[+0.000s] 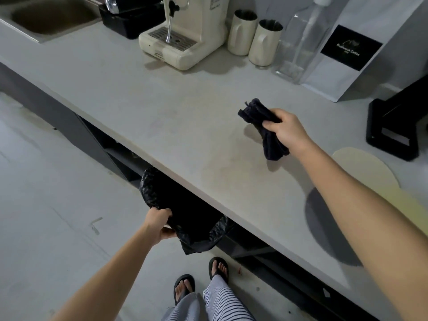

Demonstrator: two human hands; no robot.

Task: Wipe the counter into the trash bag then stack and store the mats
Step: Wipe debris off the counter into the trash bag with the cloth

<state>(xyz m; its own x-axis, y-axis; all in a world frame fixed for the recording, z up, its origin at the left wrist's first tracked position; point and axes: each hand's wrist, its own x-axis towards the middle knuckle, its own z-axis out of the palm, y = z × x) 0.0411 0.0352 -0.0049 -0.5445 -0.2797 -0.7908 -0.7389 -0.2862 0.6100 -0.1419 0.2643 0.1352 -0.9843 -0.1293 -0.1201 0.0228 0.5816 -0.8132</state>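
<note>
My right hand [288,128] grips a bunched dark cloth [257,121] just above the grey counter [162,107]. Below the counter's front edge, my left hand [159,225] holds the rim of a black trash bag [187,218], its mouth open right under the edge. Round mats lie on the counter at the right: a cream one [361,165], a yellowish one [398,195] and a grey one [324,223], all partly hidden by my right forearm.
At the back of the counter stand a cream espresso machine [183,35], two metal pitchers [254,35], a clear bottle [298,47] and a white coffee bag [356,47]. A sink [46,17] is at far left, a black stand [398,126] at right. My feet [201,279] are on the floor.
</note>
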